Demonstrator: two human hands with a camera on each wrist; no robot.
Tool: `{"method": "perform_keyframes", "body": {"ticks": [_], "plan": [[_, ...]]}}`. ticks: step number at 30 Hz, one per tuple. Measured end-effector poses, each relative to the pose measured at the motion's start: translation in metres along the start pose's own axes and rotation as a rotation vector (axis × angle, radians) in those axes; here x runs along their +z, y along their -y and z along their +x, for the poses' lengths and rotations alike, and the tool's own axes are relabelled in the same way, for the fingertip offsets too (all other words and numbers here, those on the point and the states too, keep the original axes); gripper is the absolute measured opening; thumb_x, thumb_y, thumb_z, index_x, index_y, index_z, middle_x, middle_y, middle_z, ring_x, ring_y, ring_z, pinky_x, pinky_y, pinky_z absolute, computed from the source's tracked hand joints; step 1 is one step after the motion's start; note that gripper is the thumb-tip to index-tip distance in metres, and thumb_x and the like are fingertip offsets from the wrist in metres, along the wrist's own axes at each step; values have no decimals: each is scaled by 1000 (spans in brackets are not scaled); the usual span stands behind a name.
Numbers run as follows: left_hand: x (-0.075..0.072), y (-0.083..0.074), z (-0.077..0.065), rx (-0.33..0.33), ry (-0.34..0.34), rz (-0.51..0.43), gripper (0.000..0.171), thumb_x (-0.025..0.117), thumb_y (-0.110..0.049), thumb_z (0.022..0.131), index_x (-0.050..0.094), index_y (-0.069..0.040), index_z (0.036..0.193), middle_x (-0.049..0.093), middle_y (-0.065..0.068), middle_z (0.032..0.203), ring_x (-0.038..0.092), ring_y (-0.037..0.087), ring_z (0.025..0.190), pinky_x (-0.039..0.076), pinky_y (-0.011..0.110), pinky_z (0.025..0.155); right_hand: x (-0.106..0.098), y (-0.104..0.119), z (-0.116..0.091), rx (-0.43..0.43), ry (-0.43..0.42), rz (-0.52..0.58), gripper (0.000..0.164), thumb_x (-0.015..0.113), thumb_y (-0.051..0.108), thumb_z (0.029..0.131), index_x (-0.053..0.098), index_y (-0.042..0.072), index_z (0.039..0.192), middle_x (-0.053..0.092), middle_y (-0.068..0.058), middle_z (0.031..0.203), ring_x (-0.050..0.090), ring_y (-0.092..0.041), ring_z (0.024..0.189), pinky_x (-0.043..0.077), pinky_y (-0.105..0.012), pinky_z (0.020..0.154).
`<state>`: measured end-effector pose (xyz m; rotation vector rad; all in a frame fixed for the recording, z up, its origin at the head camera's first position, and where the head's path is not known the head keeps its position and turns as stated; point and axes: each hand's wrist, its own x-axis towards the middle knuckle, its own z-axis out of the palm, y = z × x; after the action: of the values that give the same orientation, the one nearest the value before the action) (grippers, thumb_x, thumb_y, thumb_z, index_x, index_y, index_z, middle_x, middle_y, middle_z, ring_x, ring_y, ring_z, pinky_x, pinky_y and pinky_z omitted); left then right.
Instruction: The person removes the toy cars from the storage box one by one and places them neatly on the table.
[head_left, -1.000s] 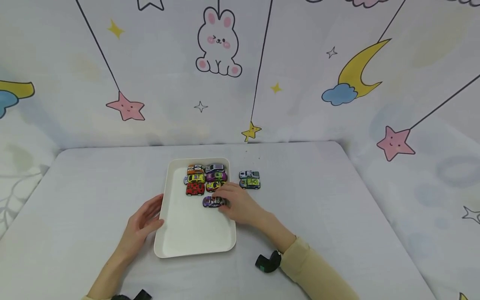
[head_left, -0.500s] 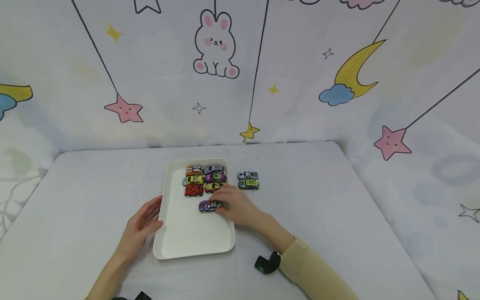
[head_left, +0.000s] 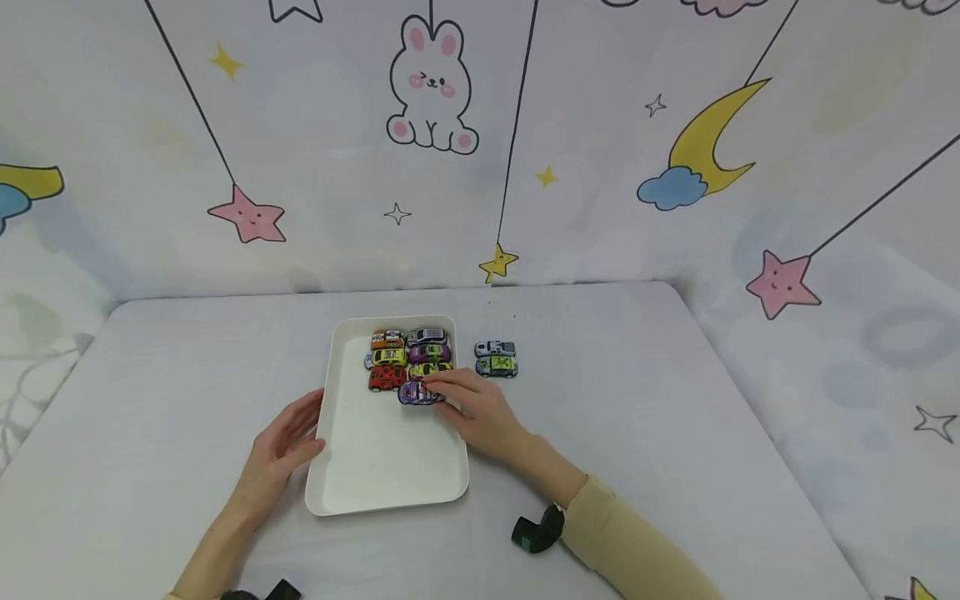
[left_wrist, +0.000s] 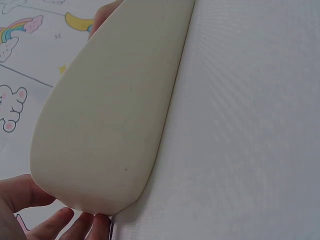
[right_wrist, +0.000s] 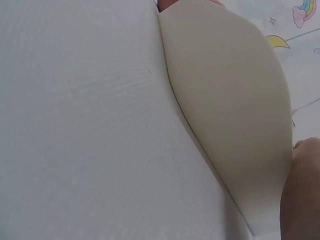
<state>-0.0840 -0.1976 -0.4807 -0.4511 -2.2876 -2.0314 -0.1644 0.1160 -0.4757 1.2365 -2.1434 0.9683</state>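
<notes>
My right hand [head_left: 483,417] reaches over the right rim of the white tray [head_left: 382,467] and pinches a purple toy car [head_left: 416,393] between thumb and fingers. That car is just in front of a yellow toy car [head_left: 429,370], which my fingers partly cover. To its left sits a red toy car [head_left: 387,378] with dark spots. My left hand [head_left: 281,454] rests against the tray's left wall, thumb and fingers spread along it. In the left wrist view, fingertips touch the tray's outer wall [left_wrist: 105,115]. The right wrist view shows mostly the tray's side; the car is hidden there.
Behind the held car, more toy cars stand in two columns, among them a magenta one [head_left: 429,353] and an orange one [head_left: 387,338]. Two others, a pale blue car [head_left: 495,348] and a green-yellow car [head_left: 497,367], stand on the white tablecloth [head_left: 600,375] right of the tray.
The purple car, held in my right hand, first slid left and slightly toward me, then moved away from me, close to the yellow car. My left hand has stayed at the tray.
</notes>
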Motion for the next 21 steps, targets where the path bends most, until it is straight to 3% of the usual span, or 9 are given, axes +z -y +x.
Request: {"method": "perform_keyframes", "body": {"ticks": [8,15,21], "plan": [[-1,0,0,-4,3,-5,58,56,7,96,33,10,149,46,12,152,47,1,135,42,11,106,0,-3,-6,-5,-195,-41,34,78,-5,80,71,-1,113,68,-13,120,65,-26,110,58,-32,90],[1,0,0,-9,-3,5,58,56,7,95,35,8,149,45,15,152,48,0,134,42,10,105,-7,-6,-16,15,-247,-52,33,75,-7,81,71,-3,114,69,-16,118,64,-29,110,56,-35,95],[0,-1,0,-9,-7,18,58,56,8,95,35,8,149,44,18,152,47,-1,134,43,10,105,-15,-11,-25,81,-302,-27,34,72,-11,82,70,-5,115,68,-18,116,64,-31,109,53,-31,101]]}}
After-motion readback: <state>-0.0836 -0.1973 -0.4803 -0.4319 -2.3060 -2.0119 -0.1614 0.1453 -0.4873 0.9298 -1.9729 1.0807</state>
